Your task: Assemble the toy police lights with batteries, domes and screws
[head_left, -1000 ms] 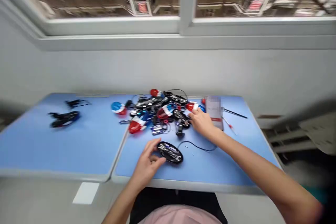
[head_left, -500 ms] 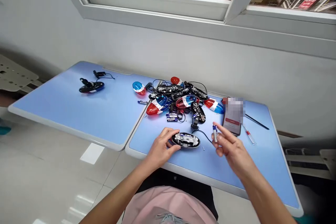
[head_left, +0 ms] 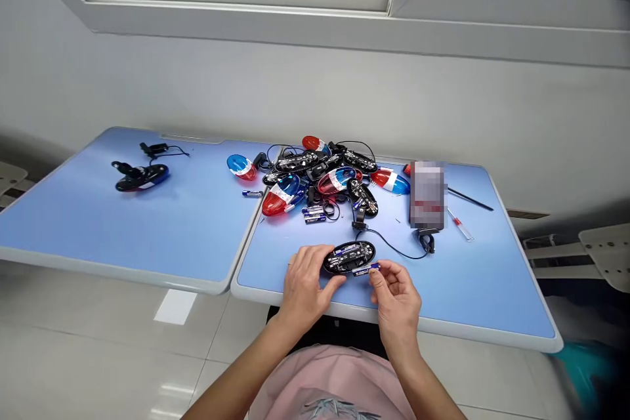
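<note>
My left hand (head_left: pixel 309 275) grips the left end of an oval black housing (head_left: pixel 350 256), its open side facing up and metal contacts and a battery showing inside. Between the thumb and fingers of my right hand (head_left: pixel 398 292) is a blue and silver battery (head_left: pixel 365 270), held at the near right rim of the housing. A thin black cable leads from near the housing to a small black clip part (head_left: pixel 425 240) on the right. Behind, several batteries (head_left: pixel 314 213) lie side by side by the pile.
Red and blue light covers (head_left: pixel 281 195) and black housings (head_left: pixel 298 162) are heaped at the back. A phone (head_left: pixel 427 197), a red-tipped screwdriver (head_left: pixel 461 226) and a black rod (head_left: pixel 470 199) lie on the right. Another black light unit (head_left: pixel 142 177) sits on the left table.
My right hand has moved left and brought the battery from beside the phone to the housing's near edge. My left hand still holds the housing. The camera view has shifted.
</note>
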`<state>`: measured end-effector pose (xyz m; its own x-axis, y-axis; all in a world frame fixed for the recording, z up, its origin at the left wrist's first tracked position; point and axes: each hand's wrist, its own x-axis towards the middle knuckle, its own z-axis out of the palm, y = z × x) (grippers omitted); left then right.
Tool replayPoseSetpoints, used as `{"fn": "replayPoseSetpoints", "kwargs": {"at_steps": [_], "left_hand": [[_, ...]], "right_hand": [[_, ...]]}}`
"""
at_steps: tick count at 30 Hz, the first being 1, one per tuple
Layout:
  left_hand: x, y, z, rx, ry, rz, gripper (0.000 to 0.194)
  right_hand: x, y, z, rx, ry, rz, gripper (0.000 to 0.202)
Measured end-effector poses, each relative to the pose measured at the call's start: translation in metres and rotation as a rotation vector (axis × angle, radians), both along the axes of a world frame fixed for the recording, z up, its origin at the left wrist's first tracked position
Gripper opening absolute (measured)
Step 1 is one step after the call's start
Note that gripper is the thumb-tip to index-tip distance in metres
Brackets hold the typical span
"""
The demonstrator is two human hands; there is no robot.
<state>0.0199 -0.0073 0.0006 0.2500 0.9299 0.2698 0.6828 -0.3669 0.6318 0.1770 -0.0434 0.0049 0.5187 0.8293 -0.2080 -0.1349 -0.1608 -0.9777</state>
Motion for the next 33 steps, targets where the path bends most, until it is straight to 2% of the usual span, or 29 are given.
{"fn": "replayPoseSetpoints", "kwargs": {"at_steps": [3,6,8,12,15,18,23,29,33], "left_hand": [[-0.005,0.003,0.000,0.004,0.041,-0.061,0.049],[-0.007,0.005,0.001,0.006,0.058,-0.071,0.042],[-0.008,0.005,0.000,0.016,0.055,-0.057,0.040],[-0.007,0.005,-0.002,0.040,0.034,-0.066,0.038],[-0.008,0.006,-0.003,0.053,0.042,-0.086,0.040],[-0.008,0.007,-0.004,0.054,0.059,-0.091,0.041],[-0.009,0.008,-0.004,0.083,0.047,-0.100,0.043],[-0.009,0.011,-0.002,0.097,0.040,-0.111,0.045],[-0.009,0.012,-0.002,0.113,0.056,-0.107,0.045]], "right_hand": [[-0.013,0.002,-0.006,0.022,-0.024,-0.097,0.037],[-0.017,0.005,-0.012,0.046,-0.114,-0.089,0.031],[-0.013,0.006,-0.015,0.054,-0.270,-0.048,0.026],[0.005,0.008,-0.016,0.154,-0.751,0.073,0.013],[0.015,0.010,-0.010,0.270,-1.064,0.174,0.007],[0.018,0.014,-0.001,0.324,-1.327,0.285,0.013],[0.019,0.023,0.016,0.497,-1.592,0.419,0.020],[0.019,0.032,0.037,0.437,-1.824,0.647,0.020],[0.018,0.035,0.038,0.401,-1.893,0.702,0.018]]}}
